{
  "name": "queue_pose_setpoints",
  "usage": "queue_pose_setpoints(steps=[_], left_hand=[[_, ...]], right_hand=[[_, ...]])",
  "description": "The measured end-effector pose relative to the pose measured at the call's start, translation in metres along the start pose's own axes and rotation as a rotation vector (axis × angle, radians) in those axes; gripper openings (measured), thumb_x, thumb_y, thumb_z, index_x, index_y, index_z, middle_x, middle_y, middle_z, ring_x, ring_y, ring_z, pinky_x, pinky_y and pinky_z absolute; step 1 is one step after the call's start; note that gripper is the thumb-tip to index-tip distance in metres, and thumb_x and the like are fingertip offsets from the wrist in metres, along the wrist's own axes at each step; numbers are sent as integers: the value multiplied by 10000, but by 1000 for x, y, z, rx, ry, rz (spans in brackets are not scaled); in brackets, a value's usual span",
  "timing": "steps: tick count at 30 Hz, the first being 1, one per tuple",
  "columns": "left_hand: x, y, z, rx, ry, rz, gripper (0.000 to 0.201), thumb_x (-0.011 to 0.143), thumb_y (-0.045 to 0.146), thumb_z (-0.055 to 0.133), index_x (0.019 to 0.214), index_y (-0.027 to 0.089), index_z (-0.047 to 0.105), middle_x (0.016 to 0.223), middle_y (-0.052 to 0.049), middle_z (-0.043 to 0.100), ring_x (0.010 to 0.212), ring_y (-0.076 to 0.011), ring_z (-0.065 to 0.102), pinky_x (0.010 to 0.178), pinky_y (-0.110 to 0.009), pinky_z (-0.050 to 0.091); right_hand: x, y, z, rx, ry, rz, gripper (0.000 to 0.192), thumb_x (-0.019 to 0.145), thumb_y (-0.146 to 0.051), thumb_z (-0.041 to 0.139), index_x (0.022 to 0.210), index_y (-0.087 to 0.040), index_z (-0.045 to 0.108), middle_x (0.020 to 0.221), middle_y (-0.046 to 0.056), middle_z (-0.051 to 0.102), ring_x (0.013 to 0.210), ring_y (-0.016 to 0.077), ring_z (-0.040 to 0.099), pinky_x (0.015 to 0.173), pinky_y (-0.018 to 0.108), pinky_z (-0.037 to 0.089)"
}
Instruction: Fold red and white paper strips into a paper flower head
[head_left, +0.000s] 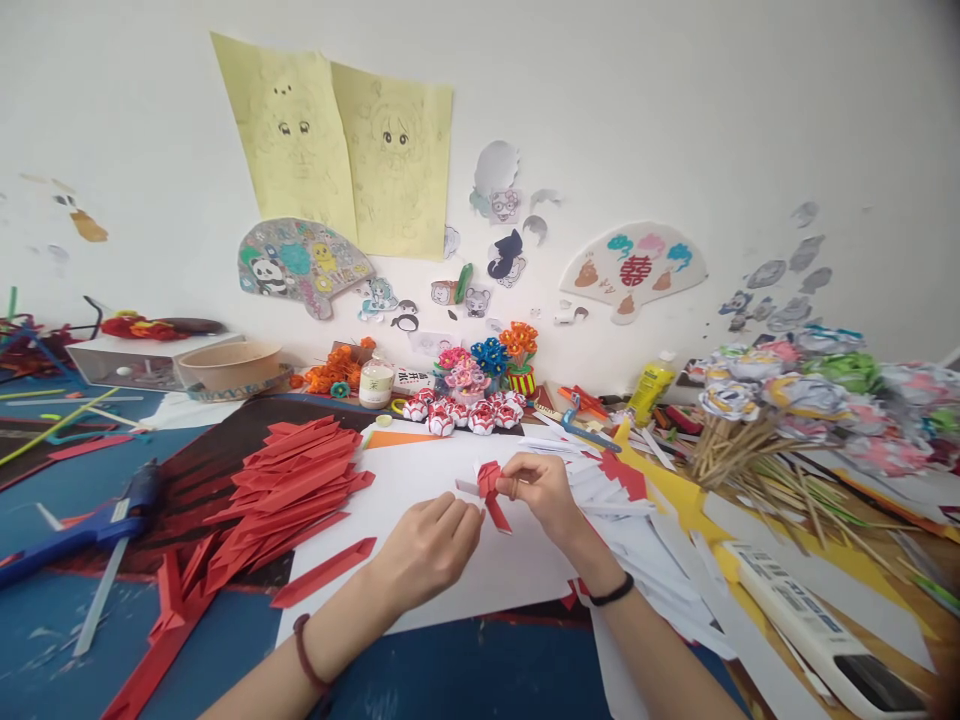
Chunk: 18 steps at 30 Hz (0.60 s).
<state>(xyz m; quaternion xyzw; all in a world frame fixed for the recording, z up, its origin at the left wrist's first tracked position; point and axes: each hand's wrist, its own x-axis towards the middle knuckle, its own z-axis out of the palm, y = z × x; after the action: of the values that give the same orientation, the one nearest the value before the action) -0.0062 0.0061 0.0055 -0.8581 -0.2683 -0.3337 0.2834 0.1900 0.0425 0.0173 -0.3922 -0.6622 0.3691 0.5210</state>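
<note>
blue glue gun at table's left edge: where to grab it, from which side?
Judging from the head view, grip the glue gun by its dark rear body near the upper right end, coming from above. It lies flat on the blue table, its long blue part pointing lower left. That end faces the left hand, and the red folded strips beside it leave it uncovered.

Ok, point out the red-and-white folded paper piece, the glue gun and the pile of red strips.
Folded paper piece (491,483), head view, on its red centre fold.
Glue gun (90,530), head view, on its blue body.
Pile of red strips (289,490), head view, on the pile's middle.
</note>
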Motion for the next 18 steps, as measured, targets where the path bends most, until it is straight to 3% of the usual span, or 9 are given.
queue_pose_setpoints(steps=[6, 9, 11, 13, 18], left_hand=[[-5, -3, 5, -200, -22, -233, 252, 983, 186, 405, 760, 177, 520, 626, -1, 520, 578, -134, 491, 544, -263, 348], [-8, -5, 8, -320, -19, -401, 275, 992, 228, 397, 761, 176, 537, 628, 1, 545, 558, -120, 501, 558, -243, 361], [-8, -5, 9, -390, -37, -504, 300, 990, 252, 403, 732, 178, 537, 608, 10, 549, 532, -110, 494, 548, -232, 354], [-6, -5, 8, -455, -79, -584, 324, 983, 269, 411, 694, 178, 527, 585, 17, 553, 510, -101, 488, 541, -222, 350], [-1, -6, 4, -548, -151, -710, 378, 964, 297, 419, 617, 174, 502, 543, 18, 568, 475, -96, 480, 525, -209, 346]], right_hand=[[5, 2, -7, 13, -129, 25, 293, 787, -455, 706, 746, -165, 689, 697, 31, 652, 623, 155, 589, 594, 278, 480], [6, -2, -13, -193, -138, -33, 292, 805, -464, 690, 808, -172, 701, 745, 37, 670, 632, 148, 575, 608, 274, 467], [4, -6, -15, -372, -218, -117, 261, 766, -450, 740, 811, -195, 718, 738, 24, 673, 618, 142, 543, 595, 267, 431], [1, -10, -13, -434, -318, -172, 288, 718, -455, 783, 868, -219, 719, 794, 15, 687, 625, 139, 540, 594, 261, 417], [-5, -17, -4, -505, -315, -240, 217, 848, -435, 664, 868, -226, 718, 775, 7, 680, 667, 146, 566, 630, 258, 407]])
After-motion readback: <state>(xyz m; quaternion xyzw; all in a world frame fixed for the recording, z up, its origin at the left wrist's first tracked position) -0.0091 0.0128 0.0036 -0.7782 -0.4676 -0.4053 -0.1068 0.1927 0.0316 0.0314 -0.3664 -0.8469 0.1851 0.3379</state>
